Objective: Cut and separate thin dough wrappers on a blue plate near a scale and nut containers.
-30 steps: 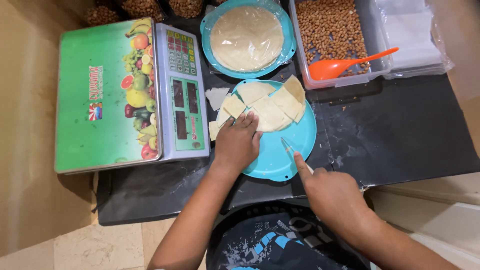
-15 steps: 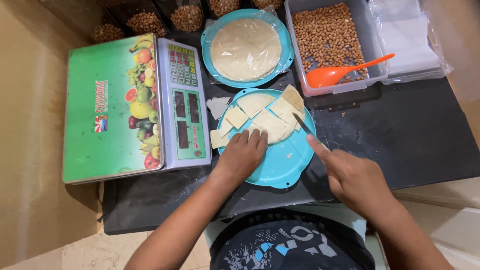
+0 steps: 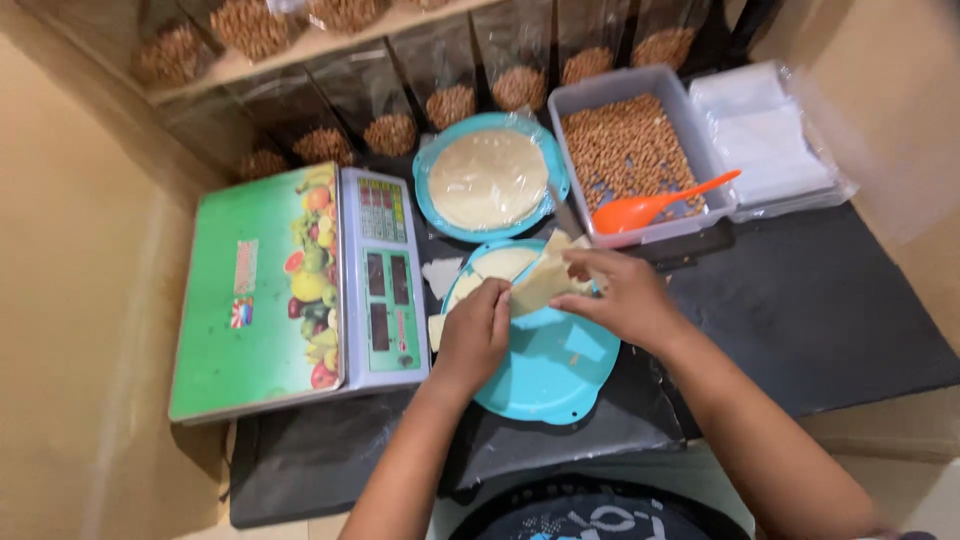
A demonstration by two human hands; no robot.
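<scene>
A light blue plate (image 3: 545,385) lies on the dark mat in front of me. Pale, flat cut sheet pieces (image 3: 535,285) are gathered in a stack at its far side. My left hand (image 3: 478,335) pinches the stack's near left end. My right hand (image 3: 620,295) grips the stack from the right and lifts it at a tilt. A thin grey blade (image 3: 562,215) sticks out beyond my right hand; whether that hand holds it is unclear. One more pale piece (image 3: 497,264) lies flat on the plate behind my left hand.
A green-topped weighing scale (image 3: 300,290) stands at the left. Behind the plate are a second blue plate (image 3: 430,165) with a round pale sheet, a tub of peanuts (image 3: 625,145) with an orange scoop (image 3: 655,207), and clear bags (image 3: 765,135). Bagged nuts line the back.
The pieces were spread over the plate under my flat left hand, with a knife in my right hand. Both hands have now gathered them into a lifted stack.
</scene>
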